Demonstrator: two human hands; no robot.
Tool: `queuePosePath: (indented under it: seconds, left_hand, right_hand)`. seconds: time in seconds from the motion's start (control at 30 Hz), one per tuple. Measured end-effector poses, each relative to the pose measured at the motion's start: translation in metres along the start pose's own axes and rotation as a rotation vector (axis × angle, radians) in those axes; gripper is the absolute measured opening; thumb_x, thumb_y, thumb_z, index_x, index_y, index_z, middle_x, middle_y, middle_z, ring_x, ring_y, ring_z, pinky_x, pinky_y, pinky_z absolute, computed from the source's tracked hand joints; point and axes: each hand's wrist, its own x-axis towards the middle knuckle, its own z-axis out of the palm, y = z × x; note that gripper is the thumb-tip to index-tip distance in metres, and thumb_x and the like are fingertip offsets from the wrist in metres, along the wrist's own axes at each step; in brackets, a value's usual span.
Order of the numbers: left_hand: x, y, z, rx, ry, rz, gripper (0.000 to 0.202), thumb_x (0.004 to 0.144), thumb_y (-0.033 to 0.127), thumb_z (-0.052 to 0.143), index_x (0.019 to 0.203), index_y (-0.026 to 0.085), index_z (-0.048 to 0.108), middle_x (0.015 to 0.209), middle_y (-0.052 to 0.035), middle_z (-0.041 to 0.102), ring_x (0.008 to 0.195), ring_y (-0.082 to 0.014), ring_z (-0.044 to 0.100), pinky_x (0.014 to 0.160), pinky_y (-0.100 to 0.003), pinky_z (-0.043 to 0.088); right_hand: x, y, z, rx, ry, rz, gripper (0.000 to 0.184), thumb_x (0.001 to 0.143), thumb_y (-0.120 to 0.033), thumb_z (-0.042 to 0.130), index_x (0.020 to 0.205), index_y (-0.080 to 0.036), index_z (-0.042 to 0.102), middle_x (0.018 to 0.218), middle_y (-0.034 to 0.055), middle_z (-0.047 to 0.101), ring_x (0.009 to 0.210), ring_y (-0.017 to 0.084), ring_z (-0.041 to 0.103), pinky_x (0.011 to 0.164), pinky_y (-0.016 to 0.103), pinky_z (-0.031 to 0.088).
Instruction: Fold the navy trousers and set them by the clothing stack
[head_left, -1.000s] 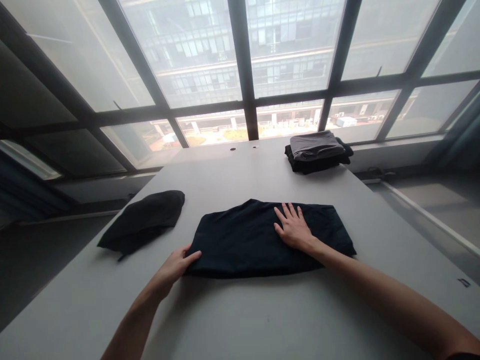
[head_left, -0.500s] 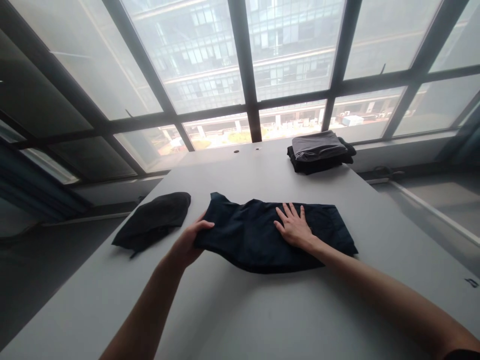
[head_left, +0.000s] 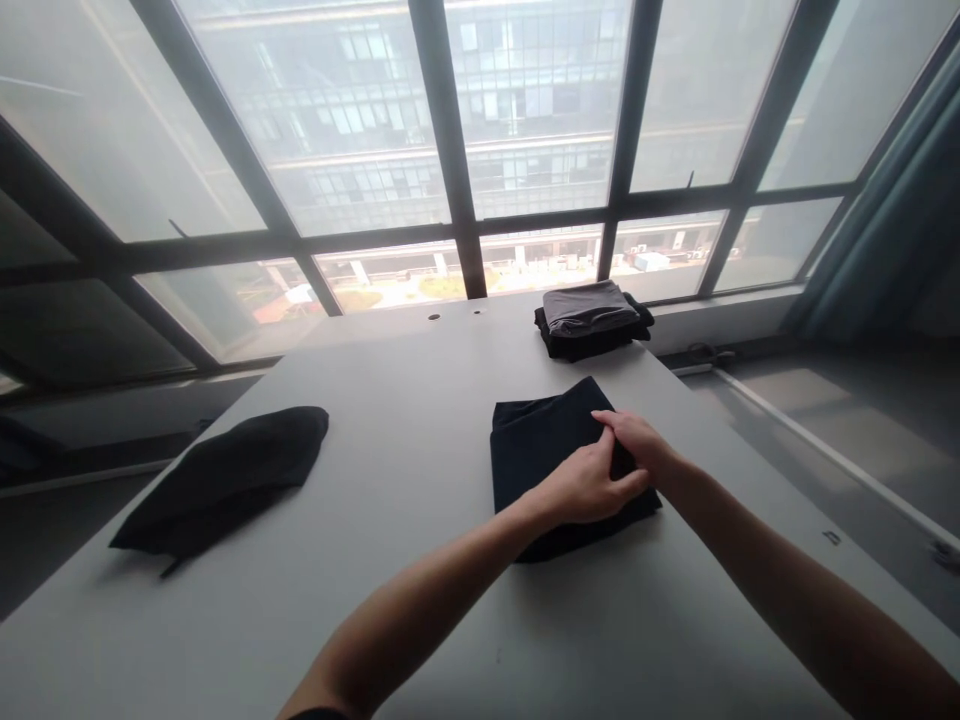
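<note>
A dark navy folded garment [head_left: 536, 445] lies on the white table in a compact, roughly square bundle, its exact kind unclear. My left hand [head_left: 589, 485] reaches across its front and is closed on the folded-over end, with the thumb pointing right. Beside it, my right hand [head_left: 637, 442] is at the garment's right edge, its fingers bent over the cloth and pointing left. The two hands meet there and partly cover each other, so some fingertips are hidden.
A black piece of clothing [head_left: 232, 475] lies loosely at the table's left edge. Toward the far right corner sits a stack of folded clothes with a grey garment [head_left: 589, 308] on top. Large windows rise behind the white table [head_left: 405, 400].
My left hand has brought the garment's left end over to the right, making the bundle shorter. My right hand has shifted from lying flat on the cloth to its right edge. The view has turned right.
</note>
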Motion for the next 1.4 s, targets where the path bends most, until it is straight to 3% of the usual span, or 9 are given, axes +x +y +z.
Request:
queuePosePath:
  seconds: [0.17, 0.37, 0.5, 0.6, 0.7, 0.83, 0.97, 1.1, 1.4]
  left_hand:
    - [-0.02, -0.02, -0.001, 0.154, 0.127, 0.141, 0.034, 0.099, 0.035, 0.054, 0.125, 0.021, 0.07, 0.118, -0.0097, 0.069, 0.108, -0.0243, 0.066, 0.096, -0.035, 0.052]
    - [-0.027, -0.074, -0.028, 0.495, 0.326, -0.069, 0.038, 0.101, 0.025, 0.047, 0.133, 0.02, 0.067, 0.143, -0.0109, 0.061, 0.134, -0.0277, 0.054, 0.117, -0.045, 0.038]
    - [-0.036, -0.101, -0.012, 0.567, 0.176, -0.116, 0.056, 0.104, 0.046, 0.043, 0.155, 0.025, 0.045, 0.166, -0.0097, 0.035, 0.155, -0.0318, 0.025, 0.126, -0.056, 0.021]
    - [-0.04, -0.113, 0.005, 0.626, 0.124, -0.119, 0.062, 0.104, 0.053, 0.041, 0.16, 0.028, 0.037, 0.17, -0.0088, 0.022, 0.158, -0.0325, 0.014, 0.126, -0.058, 0.014]
    - [-0.041, -0.116, 0.01, 0.649, 0.114, -0.123, 0.063, 0.104, 0.054, 0.039, 0.161, 0.028, 0.035, 0.171, -0.0082, 0.019, 0.158, -0.0313, 0.012, 0.127, -0.057, 0.012]
    - [-0.04, -0.107, 0.007, 0.627, 0.083, -0.137, 0.062, 0.103, 0.051, 0.039, 0.159, 0.023, 0.039, 0.17, -0.0112, 0.024, 0.158, -0.0319, 0.014, 0.127, -0.057, 0.013]
    - [-0.039, -0.096, 0.018, 0.614, 0.073, -0.035, 0.067, 0.103, 0.055, 0.038, 0.161, 0.022, 0.034, 0.169, -0.0107, 0.024, 0.158, -0.0309, 0.012, 0.127, -0.059, 0.01]
    - [-0.042, -0.098, 0.032, 0.622, 0.054, 0.001, 0.074, 0.102, 0.06, 0.036, 0.163, 0.018, 0.027, 0.17, -0.0132, 0.021, 0.159, -0.0298, 0.008, 0.128, -0.056, 0.007]
    - [-0.092, -0.102, 0.008, 0.602, -0.107, 0.068, 0.074, 0.102, 0.062, 0.04, 0.165, 0.026, 0.022, 0.171, -0.0077, 0.013, 0.159, -0.0277, 0.009, 0.128, -0.049, 0.011]
  right_hand:
    - [0.005, 0.019, -0.014, 0.074, -0.068, 0.032, 0.018, 0.077, -0.022, 0.067, 0.094, -0.019, 0.069, 0.077, 0.0015, 0.071, 0.067, 0.016, 0.063, 0.062, 0.025, 0.053]
    - [0.001, 0.011, -0.026, -0.005, -0.073, -0.139, 0.048, 0.085, -0.027, 0.06, 0.133, -0.022, 0.064, 0.107, 0.0049, 0.077, 0.091, 0.023, 0.072, 0.082, 0.033, 0.058]
    - [0.014, 0.026, -0.042, -0.47, 0.108, -0.314, 0.047, 0.091, -0.028, 0.055, 0.136, -0.016, 0.063, 0.132, 0.0115, 0.069, 0.119, 0.027, 0.064, 0.104, 0.036, 0.049]
    - [0.019, 0.049, -0.045, -0.903, 0.237, -0.202, 0.043, 0.094, -0.031, 0.056, 0.135, -0.017, 0.062, 0.116, 0.0143, 0.073, 0.111, 0.03, 0.067, 0.099, 0.04, 0.049]
    - [0.015, 0.063, -0.043, -1.159, 0.307, -0.159, 0.048, 0.099, -0.036, 0.05, 0.143, -0.017, 0.054, 0.108, 0.0157, 0.072, 0.102, 0.032, 0.068, 0.09, 0.042, 0.05]
    - [0.006, 0.058, -0.029, -1.306, 0.354, -0.405, 0.056, 0.1, -0.03, 0.045, 0.153, -0.014, 0.045, 0.135, 0.0209, 0.059, 0.123, 0.035, 0.055, 0.101, 0.044, 0.045]
    - [0.011, 0.056, 0.002, -1.296, 0.157, -0.593, 0.054, 0.104, -0.034, 0.034, 0.151, -0.014, 0.05, 0.157, 0.0152, 0.044, 0.145, 0.029, 0.036, 0.119, 0.042, 0.03]
    - [0.025, 0.07, 0.022, -1.34, -0.06, -0.543, 0.06, 0.106, -0.045, 0.029, 0.16, -0.019, 0.037, 0.17, 0.0088, 0.022, 0.157, 0.027, 0.015, 0.125, 0.052, 0.014]
    - [0.036, 0.087, -0.013, -1.371, 0.034, -0.377, 0.072, 0.105, -0.06, 0.026, 0.166, -0.023, 0.02, 0.172, 0.0096, 0.007, 0.158, 0.026, 0.005, 0.125, 0.057, 0.006]
